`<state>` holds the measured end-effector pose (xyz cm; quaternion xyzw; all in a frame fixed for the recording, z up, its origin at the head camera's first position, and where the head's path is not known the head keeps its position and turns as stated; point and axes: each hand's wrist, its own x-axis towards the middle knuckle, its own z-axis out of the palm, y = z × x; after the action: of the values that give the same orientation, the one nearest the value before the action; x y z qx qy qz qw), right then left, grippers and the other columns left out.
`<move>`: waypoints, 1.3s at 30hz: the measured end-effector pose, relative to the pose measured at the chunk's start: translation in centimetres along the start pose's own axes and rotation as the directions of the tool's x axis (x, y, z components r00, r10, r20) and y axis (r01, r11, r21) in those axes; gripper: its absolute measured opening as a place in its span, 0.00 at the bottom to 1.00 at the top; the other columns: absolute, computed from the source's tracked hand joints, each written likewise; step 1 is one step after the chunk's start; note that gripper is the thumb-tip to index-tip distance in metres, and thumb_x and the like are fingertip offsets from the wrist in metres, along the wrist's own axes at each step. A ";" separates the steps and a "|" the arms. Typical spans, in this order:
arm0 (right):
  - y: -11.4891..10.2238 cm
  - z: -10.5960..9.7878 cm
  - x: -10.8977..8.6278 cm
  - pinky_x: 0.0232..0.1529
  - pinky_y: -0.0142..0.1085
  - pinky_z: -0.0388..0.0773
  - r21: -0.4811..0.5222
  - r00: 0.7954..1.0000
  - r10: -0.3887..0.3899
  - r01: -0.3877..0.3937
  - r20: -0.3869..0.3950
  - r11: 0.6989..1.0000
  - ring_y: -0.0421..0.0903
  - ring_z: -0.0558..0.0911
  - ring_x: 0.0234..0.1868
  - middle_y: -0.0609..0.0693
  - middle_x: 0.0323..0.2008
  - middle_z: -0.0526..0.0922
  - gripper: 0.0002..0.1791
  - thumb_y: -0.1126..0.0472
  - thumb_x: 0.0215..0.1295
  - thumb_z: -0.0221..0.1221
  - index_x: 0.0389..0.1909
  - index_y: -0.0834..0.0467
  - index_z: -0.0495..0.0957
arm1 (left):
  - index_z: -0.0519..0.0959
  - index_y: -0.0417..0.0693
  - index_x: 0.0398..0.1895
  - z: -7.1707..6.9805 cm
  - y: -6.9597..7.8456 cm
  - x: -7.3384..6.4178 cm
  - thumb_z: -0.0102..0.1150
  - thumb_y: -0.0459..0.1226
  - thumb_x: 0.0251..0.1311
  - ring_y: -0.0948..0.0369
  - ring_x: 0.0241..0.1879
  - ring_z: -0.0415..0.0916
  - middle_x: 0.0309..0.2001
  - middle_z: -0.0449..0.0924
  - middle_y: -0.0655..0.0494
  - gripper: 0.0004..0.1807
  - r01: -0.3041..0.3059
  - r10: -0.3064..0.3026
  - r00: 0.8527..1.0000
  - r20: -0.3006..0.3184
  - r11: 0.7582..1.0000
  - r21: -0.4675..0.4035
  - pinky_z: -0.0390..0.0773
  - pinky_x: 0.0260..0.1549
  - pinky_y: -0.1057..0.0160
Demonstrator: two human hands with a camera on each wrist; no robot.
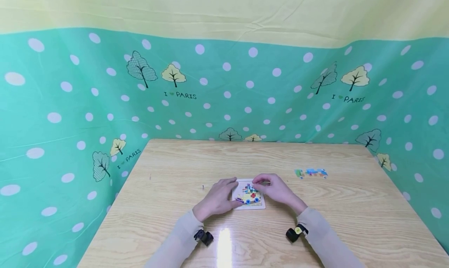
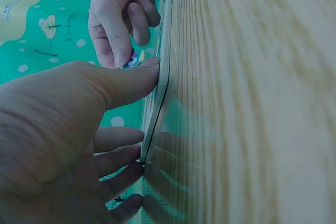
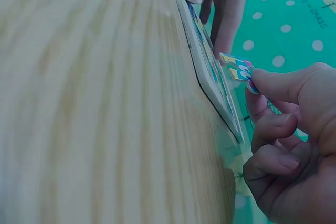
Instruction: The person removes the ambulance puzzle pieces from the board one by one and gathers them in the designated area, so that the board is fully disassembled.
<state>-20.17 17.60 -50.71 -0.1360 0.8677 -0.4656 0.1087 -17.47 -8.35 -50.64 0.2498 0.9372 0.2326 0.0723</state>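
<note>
The tray (image 1: 250, 208) lies flat on the desk (image 1: 168, 217) between the two hands. Inside its white rim is a picture: a yellow car (image 1: 250, 198) with a red cross and blue wheels fills the near part, and a small many-coloured cluster (image 1: 247, 188) sits above it. A pale area lies toward the far left corner; whether it is bare or printed cannot be told.

The left hand (image 1: 220, 196) is spread, its thumb on the tray's near left part and its fingers reaching along the left side to the far corner. The right hand (image 1: 275, 188) pinches a piece (image 3: 238, 68) between thumb and forefinger over the far right of the tray, the other fingers bent.

The right wrist view shows the piece plainly, yellow, blue, white and pink, held above the rim; in the head view it blends with the cluster. The left wrist view shows the tray edge-on, a dark seam running along its side, and the left fingertips at its edge. Only the head view takes in the loose pieces (image 1: 316, 172), blue and green, on the desk to the right, well apart from the tray.
</note>
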 end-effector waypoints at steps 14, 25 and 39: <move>2.2 -2.2 -1.0 0.65 0.52 0.80 -0.030 0.997 0.045 -0.047 -0.069 0.998 0.49 0.85 0.56 0.48 0.51 0.90 0.12 0.53 0.72 0.67 0.51 0.52 0.88 | 0.71 0.40 0.77 -0.1 0.2 -0.1 0.69 0.56 0.66 0.45 0.80 0.63 0.81 0.65 0.45 0.43 0.009 -0.009 1.000 0.006 1.000 -0.014 0.63 0.80 0.41; 3.9 -4.6 -2.0 0.65 0.55 0.79 -0.061 0.991 0.076 -0.083 -0.109 0.995 0.54 0.83 0.61 0.54 0.57 0.88 0.16 0.51 0.74 0.66 0.54 0.54 0.87 | 0.71 0.42 0.77 0.1 0.1 0.0 0.69 0.56 0.66 0.46 0.80 0.62 0.82 0.64 0.46 0.43 0.023 -0.023 1.000 0.013 1.000 -0.003 0.63 0.80 0.41; 5.3 -8.5 -4.0 0.52 0.35 0.78 -0.108 0.979 0.093 -0.113 -0.181 0.988 0.54 0.83 0.60 0.57 0.58 0.88 0.18 0.48 0.76 0.64 0.55 0.56 0.87 | 0.71 0.41 0.77 0.0 0.2 -0.1 0.69 0.55 0.66 0.46 0.80 0.63 0.82 0.65 0.46 0.43 0.028 -0.028 1.000 0.014 1.000 -0.009 0.63 0.80 0.42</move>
<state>-19.79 28.35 -50.27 -0.0553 0.9057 -0.4176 0.0475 -17.26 -8.28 -50.54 0.2379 0.9389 0.2344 0.0831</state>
